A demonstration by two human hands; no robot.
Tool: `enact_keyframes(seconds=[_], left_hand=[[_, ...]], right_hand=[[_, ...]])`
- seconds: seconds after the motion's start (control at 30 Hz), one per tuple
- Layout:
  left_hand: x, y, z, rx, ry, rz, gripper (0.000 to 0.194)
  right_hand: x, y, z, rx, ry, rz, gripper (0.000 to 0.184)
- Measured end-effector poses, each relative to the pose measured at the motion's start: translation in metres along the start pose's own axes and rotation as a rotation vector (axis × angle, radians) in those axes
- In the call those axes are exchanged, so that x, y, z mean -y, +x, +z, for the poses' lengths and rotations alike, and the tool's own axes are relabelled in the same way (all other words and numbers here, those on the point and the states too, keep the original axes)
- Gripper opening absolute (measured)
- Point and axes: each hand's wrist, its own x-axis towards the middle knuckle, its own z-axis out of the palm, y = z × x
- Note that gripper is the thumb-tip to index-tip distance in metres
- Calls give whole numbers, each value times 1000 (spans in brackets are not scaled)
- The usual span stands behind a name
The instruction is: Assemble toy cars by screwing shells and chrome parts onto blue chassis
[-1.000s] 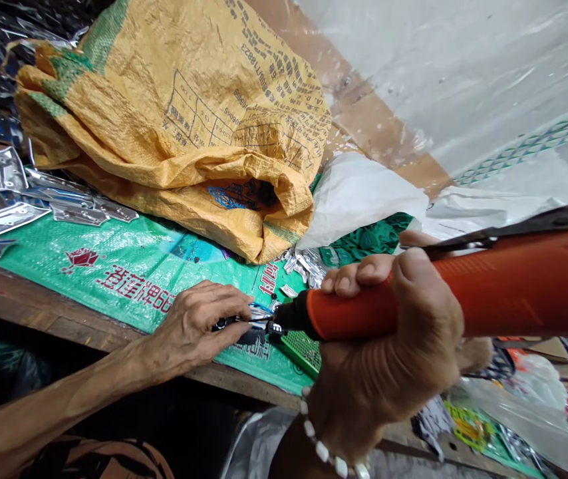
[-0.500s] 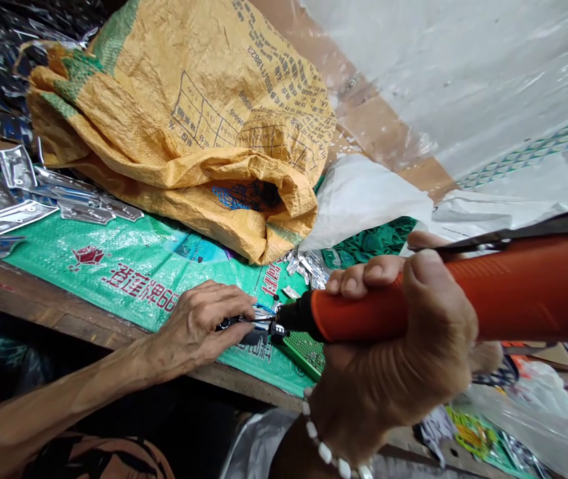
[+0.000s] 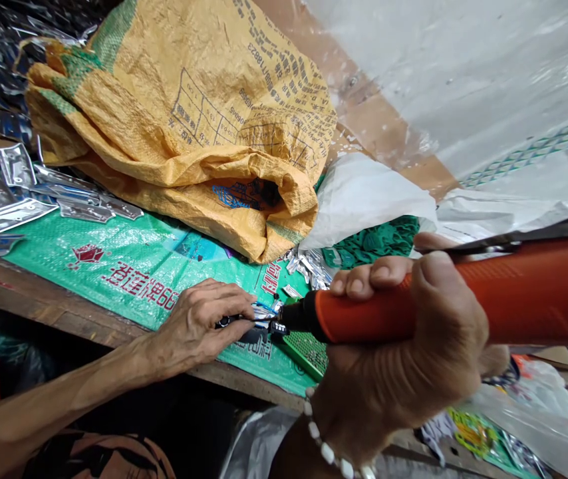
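My right hand (image 3: 428, 346) is wrapped round an orange electric screwdriver (image 3: 528, 289) with a black nose and a dark lever along its upper side. The tool lies nearly level, its tip pointing left. My left hand (image 3: 201, 322) pinches a small black and shiny metal part (image 3: 273, 326) between thumb and fingers over the table. The screwdriver's tip meets this part or stands just in front of it; I cannot tell which. Fingers hide much of the part. Below the tool's nose sits a green perforated tray (image 3: 306, 356).
A green printed sheet (image 3: 114, 259) covers the wooden table (image 3: 64, 309). Behind lies a large yellow woven sack (image 3: 179, 126). Shiny metal plates (image 3: 14, 214) are piled at the left. A white bag (image 3: 374, 193) with green pieces (image 3: 378, 243) stands at the back right.
My right hand and the screwdriver have shifted slightly to the right. My left hand stays almost in place, still pinching the part.
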Motion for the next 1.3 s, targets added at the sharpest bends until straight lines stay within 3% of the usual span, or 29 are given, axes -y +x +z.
enact_keyframes(seconds=[1.07,1.3], left_hand=[[-1,-1,2,5,-24,-12,9],[0,-2,2,12,3,-52,17]], right_hand=[[2,-1,3,-42,-36,33,21],[1,1,4,-38,-22,9,22]])
